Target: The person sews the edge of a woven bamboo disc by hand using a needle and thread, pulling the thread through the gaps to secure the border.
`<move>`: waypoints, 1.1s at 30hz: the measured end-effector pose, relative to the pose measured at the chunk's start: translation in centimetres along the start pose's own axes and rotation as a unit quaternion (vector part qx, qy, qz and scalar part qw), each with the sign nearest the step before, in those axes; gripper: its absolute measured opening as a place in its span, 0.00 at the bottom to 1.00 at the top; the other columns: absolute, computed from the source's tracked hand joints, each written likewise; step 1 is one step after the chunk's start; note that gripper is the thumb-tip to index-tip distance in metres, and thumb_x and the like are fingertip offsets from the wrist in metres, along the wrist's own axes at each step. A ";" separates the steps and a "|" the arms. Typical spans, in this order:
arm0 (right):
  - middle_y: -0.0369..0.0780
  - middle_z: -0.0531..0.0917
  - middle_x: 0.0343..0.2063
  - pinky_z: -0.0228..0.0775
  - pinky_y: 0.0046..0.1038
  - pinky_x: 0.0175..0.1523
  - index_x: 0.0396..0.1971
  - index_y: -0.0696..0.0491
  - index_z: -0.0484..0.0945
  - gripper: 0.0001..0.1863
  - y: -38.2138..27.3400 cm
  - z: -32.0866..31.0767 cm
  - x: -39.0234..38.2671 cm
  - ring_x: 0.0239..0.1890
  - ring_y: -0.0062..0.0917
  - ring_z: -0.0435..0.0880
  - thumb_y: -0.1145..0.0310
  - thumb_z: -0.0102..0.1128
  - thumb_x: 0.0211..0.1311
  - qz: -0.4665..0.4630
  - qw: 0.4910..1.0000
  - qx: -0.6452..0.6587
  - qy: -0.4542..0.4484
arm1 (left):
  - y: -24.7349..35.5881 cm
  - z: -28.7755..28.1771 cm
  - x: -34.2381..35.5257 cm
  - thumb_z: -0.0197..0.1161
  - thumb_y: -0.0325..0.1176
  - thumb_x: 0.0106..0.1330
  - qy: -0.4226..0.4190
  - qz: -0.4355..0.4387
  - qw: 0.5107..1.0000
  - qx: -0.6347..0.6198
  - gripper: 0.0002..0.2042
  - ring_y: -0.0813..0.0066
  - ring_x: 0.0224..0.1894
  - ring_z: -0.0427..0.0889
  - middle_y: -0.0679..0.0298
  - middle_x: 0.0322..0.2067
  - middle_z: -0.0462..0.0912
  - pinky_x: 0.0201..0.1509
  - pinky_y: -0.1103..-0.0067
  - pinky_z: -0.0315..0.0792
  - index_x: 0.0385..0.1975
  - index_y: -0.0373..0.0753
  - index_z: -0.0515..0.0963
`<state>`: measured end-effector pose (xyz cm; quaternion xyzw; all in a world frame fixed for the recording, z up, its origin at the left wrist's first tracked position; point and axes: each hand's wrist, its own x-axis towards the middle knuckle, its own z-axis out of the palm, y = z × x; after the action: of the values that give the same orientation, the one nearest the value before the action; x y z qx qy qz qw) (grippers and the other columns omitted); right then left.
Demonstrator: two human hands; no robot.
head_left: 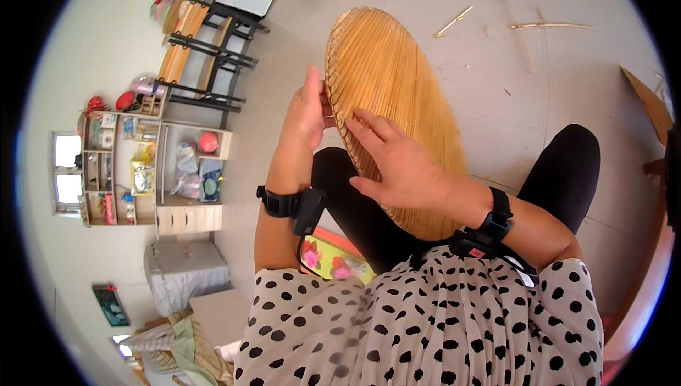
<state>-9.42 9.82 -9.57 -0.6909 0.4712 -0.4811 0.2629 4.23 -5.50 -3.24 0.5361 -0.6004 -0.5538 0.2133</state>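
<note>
A large straw-coloured woven leaf fan (389, 67), oval with a stitched rim and radiating ribs, stands tilted over my lap. My left hand (309, 113) grips its left edge, thumb up and fingers mostly hidden behind it. My right hand (394, 155) rests on the fan's face near that left edge, fingers apart, the fingertips touching the ribs by the stitched rim. Both wrists wear black strapped devices.
Pale straw strips (452, 21) lie on the tiled floor (496, 81). Folded tables (186, 46), cluttered shelving (113, 170) and a covered bundle (181, 276) stand left. A brown board (645, 102) is at right, a floral-patterned item (330, 258) below my lap.
</note>
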 end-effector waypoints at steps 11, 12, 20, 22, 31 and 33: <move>0.53 0.57 0.67 0.58 0.37 0.69 0.68 0.59 0.56 0.45 1.2 1.9 -1.4 0.66 0.48 0.59 0.61 0.66 0.51 -0.025 0.999 -0.024 -0.004 | 1.3 1.1 0.4 0.57 0.46 0.69 0.064 0.014 0.982 0.176 0.20 0.79 0.26 0.76 0.64 0.27 0.80 0.30 0.81 0.70 0.38 0.30 0.78; 0.53 0.57 0.67 0.58 0.38 0.69 0.68 0.59 0.56 0.45 1.2 1.9 -1.5 0.67 0.48 0.59 0.62 0.66 0.51 -0.026 0.999 -0.029 -0.007 | 0.7 0.6 0.8 0.58 0.43 0.69 0.071 0.022 0.977 0.201 0.18 0.80 0.29 0.77 0.64 0.30 0.81 0.33 0.82 0.71 0.39 0.29 0.79; 0.49 0.66 0.61 0.67 0.38 0.62 0.60 0.58 0.68 0.34 1.4 -0.3 -1.2 0.61 0.46 0.68 0.66 0.67 0.52 -0.026 0.997 0.068 0.036 | 0.7 1.0 0.3 0.59 0.40 0.69 0.077 0.049 0.974 0.208 0.16 0.81 0.32 0.77 0.63 0.33 0.82 0.37 0.83 0.71 0.39 0.28 0.79; 0.49 0.69 0.59 0.68 0.38 0.61 0.57 0.58 0.70 0.30 1.7 -1.1 -1.0 0.59 0.46 0.70 0.67 0.66 0.53 -0.024 0.994 0.085 0.064 | 1.5 2.1 -0.1 0.58 0.42 0.70 0.081 0.049 0.969 0.229 0.17 0.80 0.32 0.78 0.62 0.33 0.82 0.37 0.82 0.71 0.40 0.29 0.79; 0.52 0.75 0.51 0.67 0.38 0.59 0.51 0.62 0.73 0.27 3.9 -5.8 0.7 0.55 0.47 0.73 0.61 0.65 0.56 -0.009 0.964 0.058 0.258 | 3.8 7.7 -1.8 0.46 0.49 0.74 -0.056 0.061 0.996 0.045 0.22 0.78 0.33 0.80 0.63 0.36 0.80 0.34 0.79 0.77 0.45 0.34 0.75; 0.52 0.76 0.49 0.70 0.37 0.57 0.51 0.62 0.73 0.29 4.5 -7.3 1.2 0.52 0.46 0.75 0.58 0.67 0.55 0.012 0.955 0.100 0.280 | 3.8 8.6 -1.7 0.46 0.48 0.75 -0.096 0.074 0.991 0.057 0.21 0.77 0.35 0.81 0.63 0.38 0.80 0.36 0.79 0.78 0.49 0.35 0.74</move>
<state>-17.78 7.50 -9.76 -0.4931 0.4836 -0.6966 0.1943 -4.06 -0.95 -1.81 0.4458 -0.6870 -0.5500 0.1639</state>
